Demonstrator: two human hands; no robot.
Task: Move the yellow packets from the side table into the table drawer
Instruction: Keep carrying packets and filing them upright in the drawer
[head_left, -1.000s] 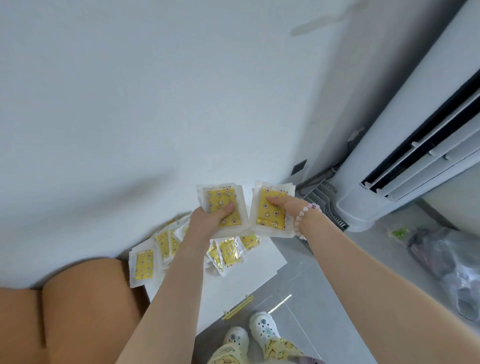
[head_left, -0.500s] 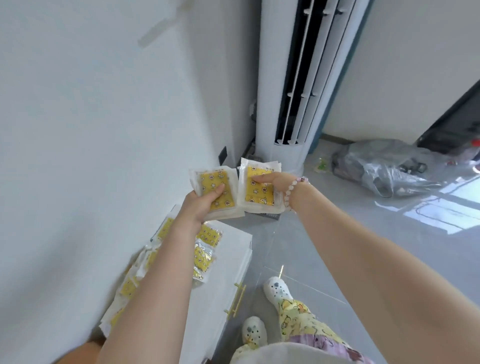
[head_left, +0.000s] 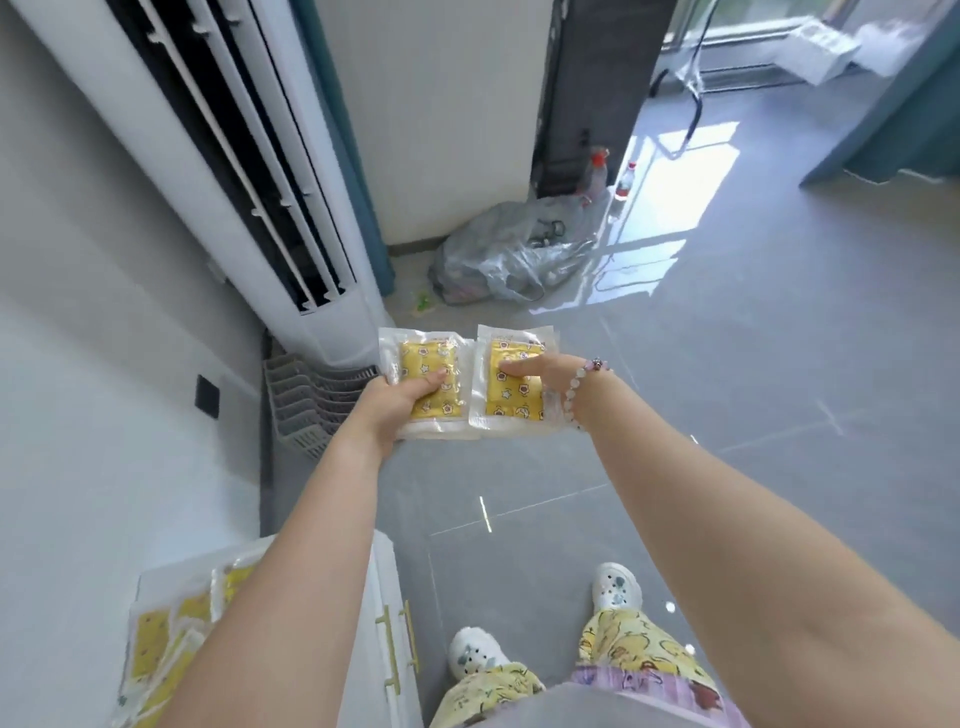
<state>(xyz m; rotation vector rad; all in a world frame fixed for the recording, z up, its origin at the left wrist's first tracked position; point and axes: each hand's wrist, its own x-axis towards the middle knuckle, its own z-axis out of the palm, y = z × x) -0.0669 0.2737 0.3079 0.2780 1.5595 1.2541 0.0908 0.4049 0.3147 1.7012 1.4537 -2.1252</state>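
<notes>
Far left and low, loose yellow packets (head_left: 156, 639) lie on the white tabletop (head_left: 171, 571), with brass handles (head_left: 387, 657) on the front just beside them. My left grip (head_left: 395, 408) is closed round a stack of packets (head_left: 428, 384), thumb on the yellow face, held out in the air above the floor (head_left: 727, 415). Just beside it on the right, a second stack (head_left: 511, 387) is pinched in my right grip (head_left: 550, 376). I judge this the carrying step, mid-task, since more packets wait on the tabletop. No open drawer is in view. Next I must find it. With both grips full, I must free one to pull it open.
</notes>
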